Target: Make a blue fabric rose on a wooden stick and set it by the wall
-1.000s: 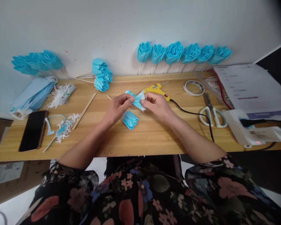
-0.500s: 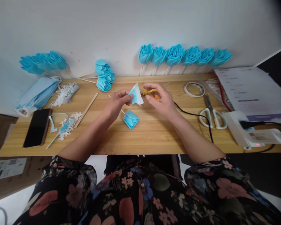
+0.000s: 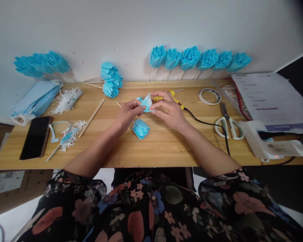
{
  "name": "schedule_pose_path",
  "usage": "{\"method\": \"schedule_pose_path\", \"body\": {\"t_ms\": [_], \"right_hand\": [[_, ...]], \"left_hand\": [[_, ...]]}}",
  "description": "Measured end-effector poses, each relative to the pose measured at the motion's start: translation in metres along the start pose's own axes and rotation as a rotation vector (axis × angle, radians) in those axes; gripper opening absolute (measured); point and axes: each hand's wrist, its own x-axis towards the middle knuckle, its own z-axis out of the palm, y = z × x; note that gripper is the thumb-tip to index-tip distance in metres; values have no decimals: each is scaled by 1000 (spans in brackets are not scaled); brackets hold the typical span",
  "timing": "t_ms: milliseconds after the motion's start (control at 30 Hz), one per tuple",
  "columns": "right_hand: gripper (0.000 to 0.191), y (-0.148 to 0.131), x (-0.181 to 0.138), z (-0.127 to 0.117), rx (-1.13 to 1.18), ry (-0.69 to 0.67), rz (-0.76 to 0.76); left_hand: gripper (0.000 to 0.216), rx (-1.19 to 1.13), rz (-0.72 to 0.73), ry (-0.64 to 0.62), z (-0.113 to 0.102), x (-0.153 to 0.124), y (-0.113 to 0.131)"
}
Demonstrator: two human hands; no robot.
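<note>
Blue-and-white fabric piece (image 3: 146, 103) sits over the mid wooden tabletop (image 3: 166, 151) near the yellow glue gun (image 3: 177, 101), clamped in the left hand (image 3: 130, 112), right hand (image 3: 170, 112) at its edge, closure unclear; probably best worked lightly against a steady left pinch.

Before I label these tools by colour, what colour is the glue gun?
Yellow. The glue gun, partly hidden by the right hand, shows in the head view.
</note>
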Motion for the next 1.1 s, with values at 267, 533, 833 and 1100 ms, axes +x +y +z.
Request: {"method": "schedule_pose_path", "body": {"t_ms": [267,533,833,1100], "right_hand": [[21,-4,0,7,267,-4,252],[32,-2,-1,13,417,27,415],[49,-3,-1,14,552,-35,462],[45,-8,1,13,532,-52,444]], "left_hand": [[31,98,45,-8,0,-5,6],[37,101,33,-7,2,-6,8],[37,92,20,-44,5,-10,11],[38,126,40,-73,6,-11,13]]}}
